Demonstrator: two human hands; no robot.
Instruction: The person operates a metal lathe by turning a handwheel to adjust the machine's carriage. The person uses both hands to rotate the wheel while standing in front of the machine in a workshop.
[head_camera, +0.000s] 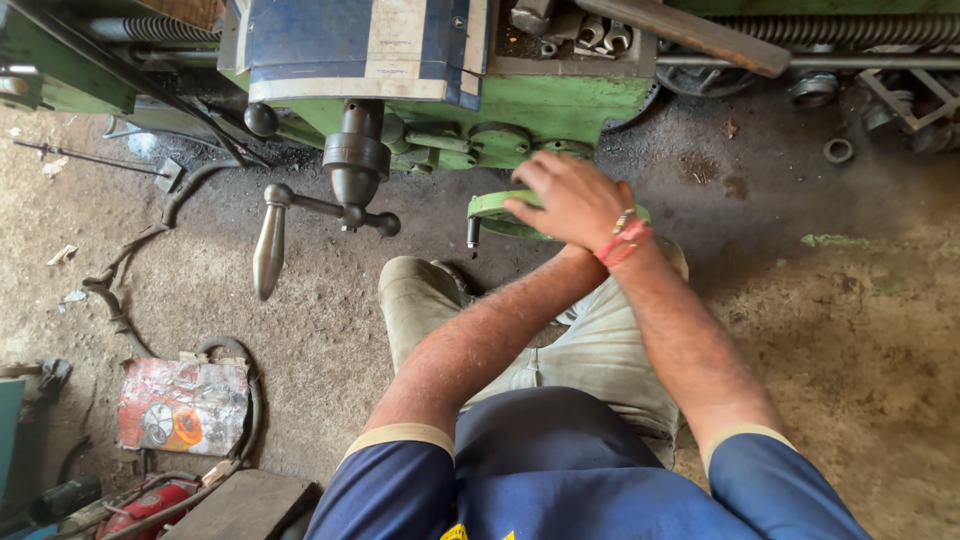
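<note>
Clutter sits at the far left: a battered red-and-white tin (182, 404) on the dirt floor (860, 330), ringed by a dark hose (248, 400). Right of it, a steel lever (270, 245) hangs from the green lathe (540, 105), under a black knob (357, 160). Further right, a green handwheel (492, 207) juts from the lathe's front. Both forearms meet there: the right hand (572, 200), a red thread on its wrist, lies flat on the handwheel's rim with fingers spread, not clenched. The left hand is hidden under the right wrist, so I cannot tell its grip. Metal rings (838, 150) lie on the floor at far right.
</note>
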